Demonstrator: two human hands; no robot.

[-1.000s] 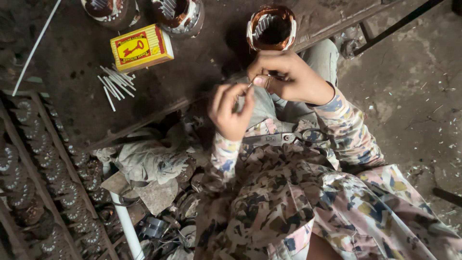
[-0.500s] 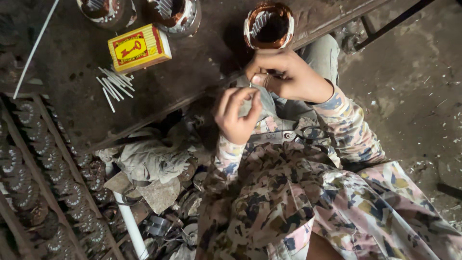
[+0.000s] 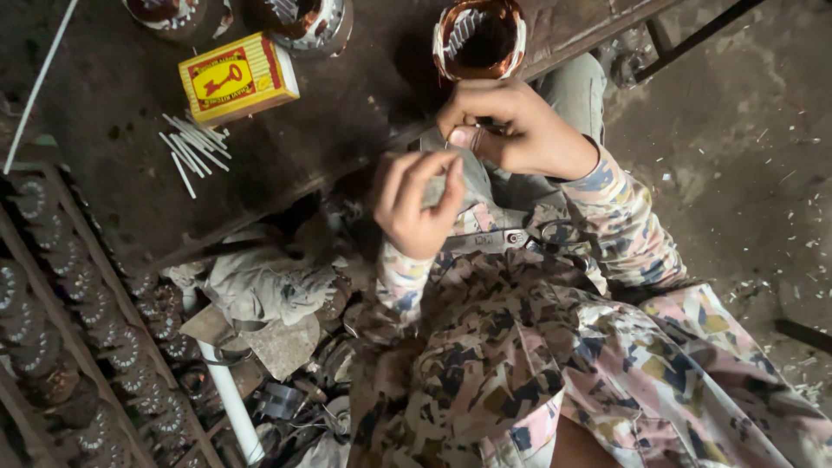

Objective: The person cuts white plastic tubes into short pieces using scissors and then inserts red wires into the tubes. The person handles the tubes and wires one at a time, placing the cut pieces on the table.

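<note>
The dark workbench (image 3: 347, 113) runs off the top and left of the view, so two of its three copper-wound stators are cropped; the third stator (image 3: 479, 36) sits whole at its near edge. One yellow-and-red box (image 3: 238, 78) lies beside roughly ten white sticks (image 3: 192, 143). The right hand (image 3: 520, 126) pinches something small just below that stator, too hidden to name. The left hand (image 3: 420, 206) is curled, its contents unclear.

A round motor stator (image 3: 479, 36) with copper windings and white insulating strips in its slots was set upright on the dark workbench's near edge. Thin wire (image 3: 464, 139), barely discernible, was pinched just below it, above the lap.
</note>
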